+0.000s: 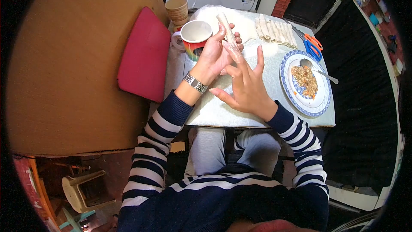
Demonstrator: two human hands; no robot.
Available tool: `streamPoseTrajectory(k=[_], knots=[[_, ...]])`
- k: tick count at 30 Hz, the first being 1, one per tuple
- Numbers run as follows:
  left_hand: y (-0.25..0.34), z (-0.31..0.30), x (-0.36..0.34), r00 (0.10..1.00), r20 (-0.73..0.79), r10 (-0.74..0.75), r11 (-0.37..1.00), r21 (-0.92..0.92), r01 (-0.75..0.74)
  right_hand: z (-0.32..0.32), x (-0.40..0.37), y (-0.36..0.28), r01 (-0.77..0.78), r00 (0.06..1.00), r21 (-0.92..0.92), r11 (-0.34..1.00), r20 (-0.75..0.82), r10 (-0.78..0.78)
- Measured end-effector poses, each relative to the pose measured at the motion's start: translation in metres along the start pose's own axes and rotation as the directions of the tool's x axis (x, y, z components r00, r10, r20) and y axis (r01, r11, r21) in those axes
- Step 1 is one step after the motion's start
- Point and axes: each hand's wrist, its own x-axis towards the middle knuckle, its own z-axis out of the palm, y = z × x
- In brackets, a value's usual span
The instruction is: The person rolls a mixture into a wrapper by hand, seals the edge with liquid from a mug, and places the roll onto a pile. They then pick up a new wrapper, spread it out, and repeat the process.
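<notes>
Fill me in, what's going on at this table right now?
A person holds a thin, pale roll in the left hand, while the right hand reaches in at its near end. Similar finished-looking rolls lie side by side toward the back. To the right, a plate holds a chopped mixture and a spoon. A mug stands beside the left hand.

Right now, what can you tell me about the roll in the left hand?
The roll is slender, off-white and tube-like, apparently a thin, smooth wrapper; any filling is hidden. It is held above the table, slanting so its far end points away and slightly left. The left hand grips it with thumb and fingers. The right hand reaches its near end; exact contact is unclear.
</notes>
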Motion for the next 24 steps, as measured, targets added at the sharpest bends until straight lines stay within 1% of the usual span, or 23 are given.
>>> streamPoseTrajectory(k=[4, 7, 10, 13, 16, 19, 22, 24], knots=[[0.001, 0.001, 0.0, 1.0, -0.017, 0.014, 1.0, 0.022, -0.014, 0.0, -0.002, 0.0, 0.018, 1.0, 0.026, 0.999, -0.011, -0.018], [0.0, 0.003, 0.001, 0.999, -0.038, 0.034, 0.999, 0.034, -0.033, -0.002, -0.001, 0.002, 0.02, 0.996, 0.027, 0.999, -0.089, -0.018], [0.0, 0.005, 0.0, 0.996, -0.077, 0.052, 0.997, 0.052, -0.048, -0.003, 0.0, 0.005, -0.037, 0.994, 0.056, 0.998, -0.098, 0.042], [0.001, -0.001, 0.002, 0.999, -0.032, 0.033, 0.998, 0.045, -0.032, 0.002, -0.002, 0.006, -0.008, 0.997, 0.009, 1.0, -0.082, 0.009], [0.002, -0.004, 0.002, 1.0, 0.027, 0.003, 0.999, 0.036, -0.004, 0.002, -0.002, 0.004, 0.004, 0.999, 0.027, 1.0, -0.052, -0.003], [0.001, -0.001, 0.001, 1.0, -0.002, 0.008, 1.0, 0.021, -0.008, 0.001, -0.003, 0.005, 0.009, 0.998, 0.059, 0.998, -0.065, -0.005], [-0.002, 0.014, -0.003, 0.996, -0.087, 0.035, 0.997, 0.065, -0.029, -0.002, 0.001, 0.009, -0.041, 0.99, 0.042, 0.998, -0.132, 0.046], [-0.004, 0.022, -0.006, 0.992, -0.124, 0.037, 0.996, 0.08, -0.027, -0.001, 0.001, 0.011, -0.046, 0.993, 0.038, 0.998, -0.104, 0.05]])
